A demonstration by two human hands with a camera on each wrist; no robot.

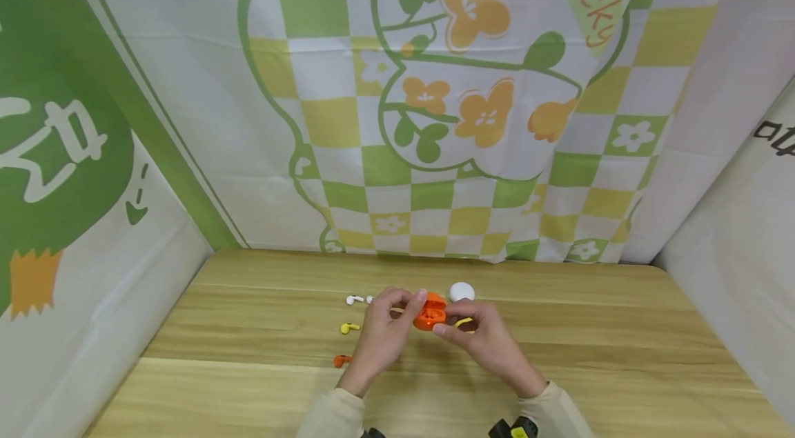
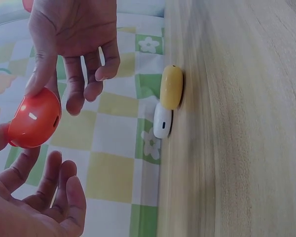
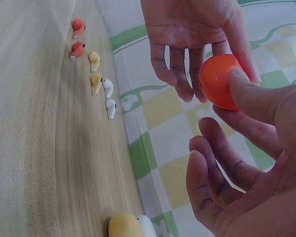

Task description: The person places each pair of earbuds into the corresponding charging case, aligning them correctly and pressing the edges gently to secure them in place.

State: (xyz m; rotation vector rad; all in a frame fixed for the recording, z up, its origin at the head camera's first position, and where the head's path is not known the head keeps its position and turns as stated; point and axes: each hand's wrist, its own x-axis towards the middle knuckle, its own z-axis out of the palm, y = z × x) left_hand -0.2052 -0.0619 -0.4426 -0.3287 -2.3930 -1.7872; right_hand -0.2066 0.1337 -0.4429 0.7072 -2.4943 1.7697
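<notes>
Both hands hold a small orange earbud case (image 1: 430,312) just above the wooden table (image 1: 248,383). My left hand (image 1: 412,303) pinches its left side with thumb and fingertip. My right hand (image 1: 450,321) pinches its right side. The left wrist view shows the orange case (image 2: 34,118) between the right hand's forefinger (image 2: 38,81) above and my left hand (image 2: 19,163) below. In the right wrist view the orange case (image 3: 218,81) sits between the right thumb (image 3: 254,96) and the left hand's fingers (image 3: 187,74); the other fingers are spread loosely.
A white case (image 1: 462,292) and a yellow case (image 1: 462,322) lie on the table by the right hand. Left of the hands lie loose earbuds: white (image 1: 357,299), yellow (image 1: 349,327), orange (image 1: 341,360). A printed green-and-white cloth (image 1: 435,114) hangs behind.
</notes>
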